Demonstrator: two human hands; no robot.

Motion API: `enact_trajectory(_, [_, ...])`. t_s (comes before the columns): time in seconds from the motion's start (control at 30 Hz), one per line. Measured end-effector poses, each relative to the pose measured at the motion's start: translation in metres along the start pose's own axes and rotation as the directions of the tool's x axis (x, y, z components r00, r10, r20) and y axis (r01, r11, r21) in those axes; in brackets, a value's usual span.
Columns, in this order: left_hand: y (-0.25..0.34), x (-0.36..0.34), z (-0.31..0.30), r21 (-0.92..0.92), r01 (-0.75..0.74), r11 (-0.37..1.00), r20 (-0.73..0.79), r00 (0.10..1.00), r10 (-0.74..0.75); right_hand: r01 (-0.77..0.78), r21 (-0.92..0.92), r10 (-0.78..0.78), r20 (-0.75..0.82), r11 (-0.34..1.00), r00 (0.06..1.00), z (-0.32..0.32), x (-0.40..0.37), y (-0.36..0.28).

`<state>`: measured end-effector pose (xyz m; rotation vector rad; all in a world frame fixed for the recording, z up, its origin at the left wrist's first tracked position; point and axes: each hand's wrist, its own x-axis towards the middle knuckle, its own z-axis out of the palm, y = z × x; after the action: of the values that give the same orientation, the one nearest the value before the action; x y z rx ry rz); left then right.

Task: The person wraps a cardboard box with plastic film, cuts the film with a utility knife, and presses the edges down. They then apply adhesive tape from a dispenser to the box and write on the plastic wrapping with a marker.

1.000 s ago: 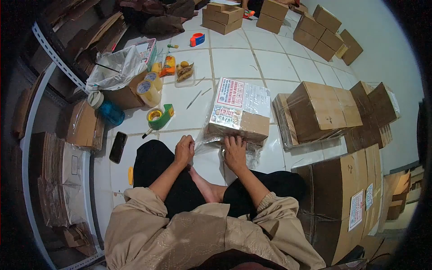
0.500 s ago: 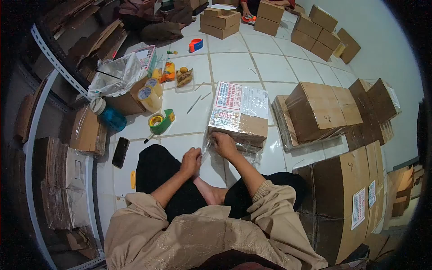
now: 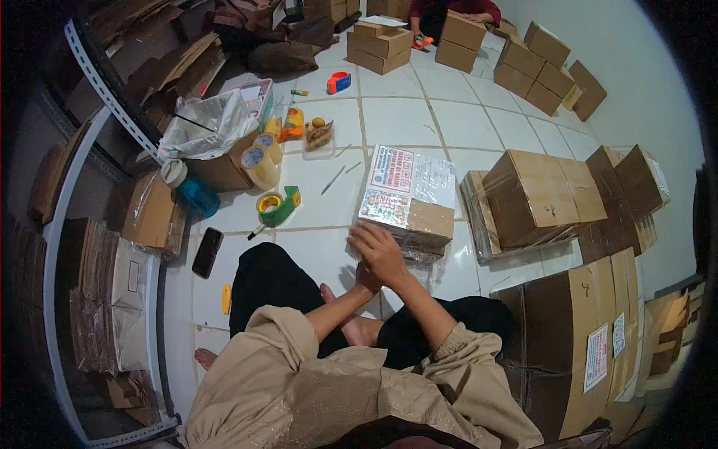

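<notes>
Cardboard box [image 3: 410,200], labelled and film-wrapped, sits on the tiled floor [image 3: 314,247] beyond the crossed legs [image 3: 271,290]. Loose film [image 3: 429,262] at its near side might crease or tear if pulled unevenly, and a firm push could slide the box. The right hand [image 3: 379,251] has fingers outstretched and slightly spread at the box's near left corner; whether they touch is unclear. Beneath, the left hand [image 3: 366,278] is mostly hidden, its grip impossible to tell. A green tape dispenser [image 3: 281,211] lies left.
</notes>
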<state>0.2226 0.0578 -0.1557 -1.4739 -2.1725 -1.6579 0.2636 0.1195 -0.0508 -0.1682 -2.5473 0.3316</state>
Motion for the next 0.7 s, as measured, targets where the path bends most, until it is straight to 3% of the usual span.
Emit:
enact_trajectory(0.03, [0.001,-0.005,0.001,0.016,0.039,0.999,0.1,0.994,-0.04,0.082,-0.084,-0.064,0.194,0.993,0.979,-0.002,0.004,0.003])
enact_trajectory(0.07, [-0.001,-0.01,0.004,0.037,0.073,0.997,0.2,0.977,-0.079,0.074,-0.081,-0.056,0.2,0.994,0.978,0.002,0.003,0.013])
enact_trajectory(0.13, [-0.008,-0.014,0.006,0.093,0.123,0.988,0.381,0.912,-0.149,0.191,-0.27,-0.118,0.266,0.944,0.957,0.012,-0.001,0.037])
enact_trajectory(0.17, [-0.005,-0.009,0.003,0.126,0.143,0.982,0.46,0.868,-0.185,0.25,-0.383,-0.073,0.42,0.89,0.904,0.01,0.001,0.04])
enact_trajectory(0.2, [-0.002,-0.004,0.0,0.159,0.161,0.974,0.533,0.817,-0.222,0.253,-0.38,-0.077,0.421,0.89,0.904,0.014,0.001,0.045])
enact_trajectory(0.23, [0.003,-0.005,-0.004,0.316,0.197,0.928,0.749,0.549,-0.371,0.372,-0.561,-0.108,0.447,0.739,0.888,0.021,-0.003,0.051])
enact_trajectory(0.27, [0.012,-0.011,-0.012,0.316,0.202,0.927,0.753,0.541,-0.374,0.466,-0.702,-0.128,0.479,0.539,0.868,0.026,-0.008,0.054])
enact_trajectory(0.3, [0.019,-0.021,-0.02,0.206,0.184,0.961,0.759,0.59,-0.276,0.471,-0.819,-0.099,0.466,0.328,0.879,0.029,-0.011,0.056])
enact_trajectory(0.33, [0.025,-0.029,-0.03,0.095,0.163,0.982,0.753,0.634,-0.178,0.474,-0.813,-0.089,0.473,0.337,0.876,0.031,-0.014,0.057])
enact_trajectory(0.4, [0.02,-0.009,-0.04,0.411,0.243,0.879,0.65,0.598,-0.469,0.425,-0.805,-0.059,0.442,0.414,0.895,0.037,-0.018,0.058])
enact_trajectory(0.43, [0.009,0.001,-0.049,0.383,0.234,0.894,0.564,0.707,-0.427,0.432,-0.808,-0.05,0.451,0.4,0.891,0.036,-0.02,0.058])
enact_trajectory(0.47, [0.008,0.015,-0.057,0.363,0.343,0.866,0.432,0.762,-0.483,0.431,-0.807,-0.052,0.45,0.402,0.891,0.038,-0.022,0.058])
enact_trajectory(0.53, [-0.034,0.01,-0.052,0.278,0.106,0.955,0.394,0.894,-0.214,0.383,-0.826,-0.077,0.387,0.414,0.919,0.047,-0.026,0.062])
enact_trajectory(0.57, [-0.048,0.002,-0.047,0.279,0.103,0.955,0.387,0.898,-0.209,0.378,-0.827,-0.099,0.372,0.415,0.923,0.051,-0.027,0.064])
enact_trajectory(0.63, [-0.059,-0.015,-0.038,0.192,-0.064,0.979,0.776,0.621,-0.111,0.352,-0.816,-0.11,0.341,0.458,0.934,0.054,-0.027,0.063])
enact_trajectory(0.67, [-0.047,-0.008,-0.038,0.178,-0.078,0.981,0.782,0.616,-0.093,0.323,-0.801,-0.111,0.311,0.504,0.944,0.053,-0.028,0.062])
enact_trajectory(0.7, [-0.025,0.002,-0.045,0.243,0.035,0.969,0.723,0.66,-0.205,0.307,-0.678,-0.081,0.344,0.668,0.936,0.041,-0.029,0.053])
